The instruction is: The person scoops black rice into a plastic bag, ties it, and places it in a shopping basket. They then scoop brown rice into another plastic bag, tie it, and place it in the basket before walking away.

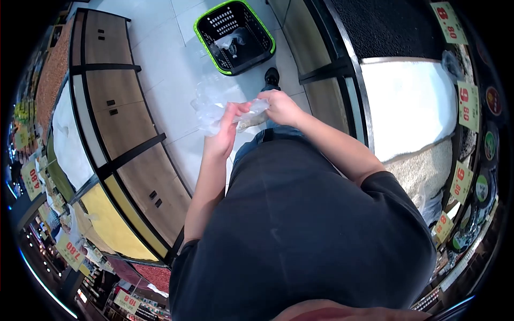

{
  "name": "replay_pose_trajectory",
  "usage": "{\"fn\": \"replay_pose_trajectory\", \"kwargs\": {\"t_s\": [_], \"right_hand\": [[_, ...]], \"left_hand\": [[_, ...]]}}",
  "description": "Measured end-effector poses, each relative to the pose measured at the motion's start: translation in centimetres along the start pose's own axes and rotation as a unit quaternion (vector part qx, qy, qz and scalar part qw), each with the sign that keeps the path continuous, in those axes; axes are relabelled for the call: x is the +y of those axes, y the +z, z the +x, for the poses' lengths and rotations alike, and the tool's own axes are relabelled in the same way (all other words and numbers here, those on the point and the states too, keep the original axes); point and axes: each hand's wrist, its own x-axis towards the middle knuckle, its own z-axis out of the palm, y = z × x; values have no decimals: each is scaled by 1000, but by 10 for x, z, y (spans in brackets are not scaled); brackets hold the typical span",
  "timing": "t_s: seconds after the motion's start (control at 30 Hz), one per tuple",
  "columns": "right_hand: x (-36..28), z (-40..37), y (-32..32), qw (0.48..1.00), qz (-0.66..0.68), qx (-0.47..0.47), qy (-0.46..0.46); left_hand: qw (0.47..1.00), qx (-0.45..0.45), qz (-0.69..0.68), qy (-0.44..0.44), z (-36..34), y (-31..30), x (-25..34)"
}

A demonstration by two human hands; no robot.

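A thin clear plastic bag (208, 109) is stretched between my two hands in front of my waist. My left hand (225, 131) is closed on the crumpled bag, its loose part spreading out to the left of the fingers. At the bag's right end, my right hand (284, 109) pinches the gathered plastic. A pale, lumpy portion of the bag (252, 122) hangs below, between the hands; what it contains is not clear.
A black shopping basket with a green rim (199, 40) stands on the tiled floor (160, 51), with clear plastic inside. Bins of white grain (407, 107) and yellow grain (115, 222) line both sides above wooden cabinets (144, 187). Price signs (468, 107) stand along the bins.
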Motion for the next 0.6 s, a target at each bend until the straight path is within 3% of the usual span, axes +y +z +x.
{"fn": "replay_pose_trajectory", "kwargs": {"t_s": [0.03, 0.2, 0.27, 0.3, 0.47, 0.6], "right_hand": [[6, 24, -1, 998, 29, -35, 39], [7, 126, -21, 991, -32, -122, 43], [15, 161, -23, 989, -58, -130, -35], [22, 178, -22, 990, -2, -138, -37], [7, 242, -58, 990, -11, -132, -36], [10, 286, -55, 998, -33, -58, 1]], "left_hand": [[999, 22, -1, -24, 16, -5, 9], [992, 74, -42, -91, 107, -15, 52], [990, 73, -47, -110, 146, -10, 65], [989, 81, -43, -116, 167, -9, 68], [987, 112, 28, -110, 245, -10, 79], [970, 178, 76, -148, 302, -25, 99]]}}
